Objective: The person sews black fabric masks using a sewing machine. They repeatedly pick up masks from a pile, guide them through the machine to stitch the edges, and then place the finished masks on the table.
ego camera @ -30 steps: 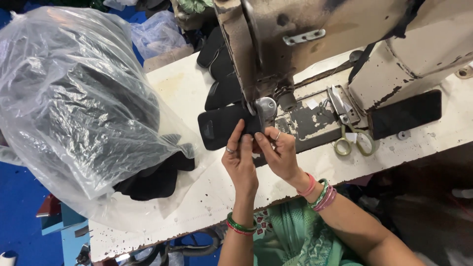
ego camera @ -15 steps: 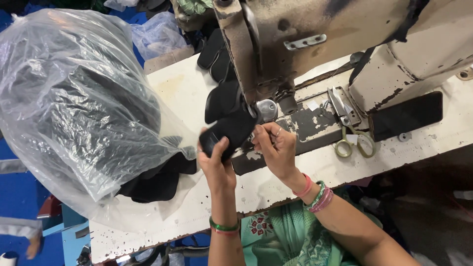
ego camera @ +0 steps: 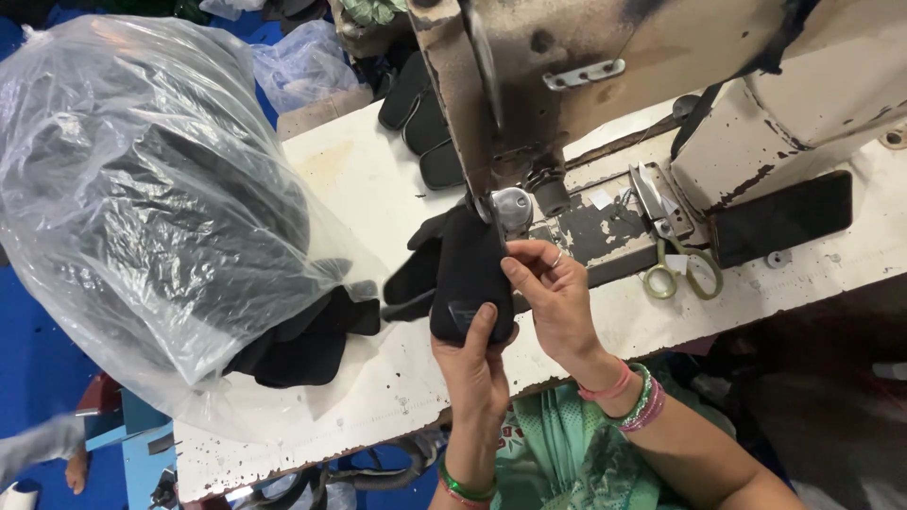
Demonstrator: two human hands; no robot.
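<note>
I have the black pad at the middle of the frame, standing on end with its top edge pushed up against the presser foot of the sewing machine. My left hand grasps the pad from below, thumb pressed on the small patch near its lower end. My right hand is closed lightly on the pad's right edge, fingertips pinching it just beside the foot. By my reading, the piece is placed at the needle but not yet run through; I can see no fresh seam on it, though the stitching is too small to tell for sure. Some pieces look finished: a row of black pads lies on the table behind the machine, toward the upper middle. Plenty seems left: the clear bag filling the left of the frame bulges with dark pieces, and a few spill from its mouth, near my left hand. Scissors lie right of centre, well apart from both hands, untouched.
</note>
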